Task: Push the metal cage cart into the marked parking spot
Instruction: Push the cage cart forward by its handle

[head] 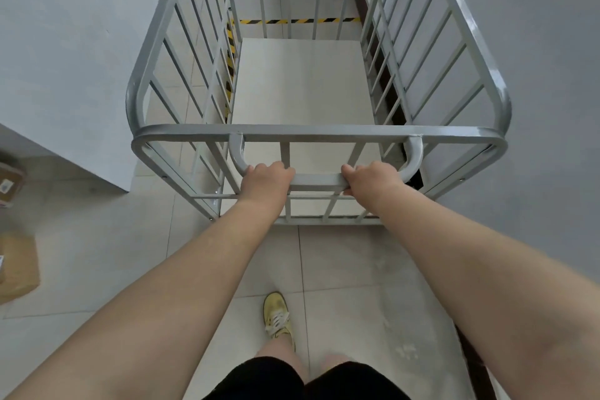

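Cage cart point(316, 131), grey painted metal with barred sides and a pale flat deck point(300, 81), stands straight ahead of us on the tiled floor point(341, 256), its near end just beyond our fists. We hold it by the curved handle point(319, 179) that hangs below the near top rail: our left hand point(267, 179) is wrapped tight around the bar toward its left bend, our right hand point(368, 178) is wrapped just as tight toward its right bend, with a short bare stretch of bar between them. Both arms reach forward nearly straight, so the cart's body lies wholly beyond the grip. Through the bars we see yellow-and-black hazard tape point(297, 21) on the floor, one strip running across past the deck's far edge and another running along the cart's left side. Grey walls point(74, 42) close in on both sides of the cart. Below the handle, one yellow shoe point(276, 313) is planted on the tiles, and brown cardboard boxes point(18, 266) lie at the far left.
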Motion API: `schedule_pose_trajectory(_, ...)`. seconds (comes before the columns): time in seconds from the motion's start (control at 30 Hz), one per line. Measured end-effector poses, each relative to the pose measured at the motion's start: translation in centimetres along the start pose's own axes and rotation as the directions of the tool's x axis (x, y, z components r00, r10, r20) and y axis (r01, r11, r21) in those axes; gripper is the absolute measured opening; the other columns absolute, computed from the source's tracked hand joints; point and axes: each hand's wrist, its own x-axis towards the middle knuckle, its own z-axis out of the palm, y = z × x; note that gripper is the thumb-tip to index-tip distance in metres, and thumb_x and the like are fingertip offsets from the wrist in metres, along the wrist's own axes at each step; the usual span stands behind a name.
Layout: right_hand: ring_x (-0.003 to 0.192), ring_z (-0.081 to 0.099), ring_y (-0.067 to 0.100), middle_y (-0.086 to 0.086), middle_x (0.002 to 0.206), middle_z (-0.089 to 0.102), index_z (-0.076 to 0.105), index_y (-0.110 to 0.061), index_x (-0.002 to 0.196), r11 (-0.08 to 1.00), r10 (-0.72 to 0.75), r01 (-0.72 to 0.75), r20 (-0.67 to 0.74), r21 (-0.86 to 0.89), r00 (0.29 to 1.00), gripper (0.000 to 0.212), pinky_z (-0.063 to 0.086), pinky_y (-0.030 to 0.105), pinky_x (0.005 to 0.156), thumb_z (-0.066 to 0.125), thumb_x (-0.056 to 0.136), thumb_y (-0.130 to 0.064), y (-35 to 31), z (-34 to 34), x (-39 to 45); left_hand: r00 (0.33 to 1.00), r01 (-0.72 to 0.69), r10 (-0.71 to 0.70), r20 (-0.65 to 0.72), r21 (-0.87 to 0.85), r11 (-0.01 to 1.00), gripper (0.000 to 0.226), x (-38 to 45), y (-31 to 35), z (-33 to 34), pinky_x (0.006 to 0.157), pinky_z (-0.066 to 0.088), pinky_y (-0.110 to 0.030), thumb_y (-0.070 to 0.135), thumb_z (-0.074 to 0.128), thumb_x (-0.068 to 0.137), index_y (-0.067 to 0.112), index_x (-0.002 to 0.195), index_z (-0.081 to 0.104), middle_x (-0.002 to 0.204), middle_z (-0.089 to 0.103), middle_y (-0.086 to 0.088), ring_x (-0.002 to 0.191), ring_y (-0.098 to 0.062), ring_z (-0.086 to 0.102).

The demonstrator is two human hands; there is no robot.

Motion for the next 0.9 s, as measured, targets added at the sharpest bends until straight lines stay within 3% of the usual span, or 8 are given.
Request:
schedule_pose_trajectory(0.33, 0.102, 0.06, 0.028, 0.007, 0.116, 0.059, 0.035, -0.014, 0.131, 0.997, 0.078, -0.078, -0.028, 0.007, 0.997, 0.033, 0.037, 0.031, 0.063, 0.041, 0.102, -0.028, 3.7, -2.9, 10.4, 1.0, 0.003, -0.003, 0.007, -0.036, 0.999, 0.022, 10.4, -3.3, -3.2, 0.087, 0.043, -0.039, 0.008, 0.047, 0.095, 0.009, 0.113, 0.059, 0.11, 0.059, -0.013, 0.106, -0.035, 0.055)
schedule_pose_trajectory(0.53, 0.101, 0.058, 0.027, 0.006, 0.116, 0.058, 0.034, -0.015, 0.13, 0.997, 0.071, -0.071, -0.042, 0.003, 0.997, 0.033, 0.037, 0.031, 0.063, 0.043, 0.101, -0.028, 6.3, -4.2, 15.2, 1.0, -0.008, 0.008, -0.025, -0.023, 1.0, 0.021, 15.6, -4.3, -4.6, 0.076, 0.037, -0.035, 0.009, 0.046, 0.096, 0.01, 0.112, 0.061, 0.108, 0.06, -0.012, 0.103, -0.034, 0.055)
schedule_pose_trajectory(0.73, 0.098, 0.057, 0.026, 0.007, 0.113, 0.057, 0.032, -0.016, 0.133, 0.998, 0.068, -0.068, -0.053, 0.016, 0.996, 0.036, 0.039, 0.031, 0.063, 0.044, 0.101, -0.027, 9.3, -5.1, 18.4, 0.999, 0.007, -0.008, -0.053, -0.013, 1.0, 0.017, 19.8, -3.9, -5.6, 0.065, 0.03, -0.033, 0.007, 0.046, 0.096, 0.008, 0.104, 0.061, 0.087, 0.052, -0.008, 0.094, -0.032, 0.056)
schedule_pose_trajectory(0.9, 0.099, 0.055, 0.026, 0.007, 0.113, 0.057, 0.032, -0.015, 0.132, 0.996, 0.087, -0.085, -0.058, 0.042, 0.995, 0.038, 0.038, 0.031, 0.064, 0.047, 0.099, -0.027, 11.5, -5.3, 20.4, 0.999, -0.004, 0.005, -0.053, 0.015, 1.0, 0.02, 22.3, -3.1, -6.7, 0.07, 0.036, -0.035, 0.014, 0.045, 0.099, 0.008, 0.109, 0.06, 0.102, 0.061, -0.013, 0.098, -0.032, 0.056)
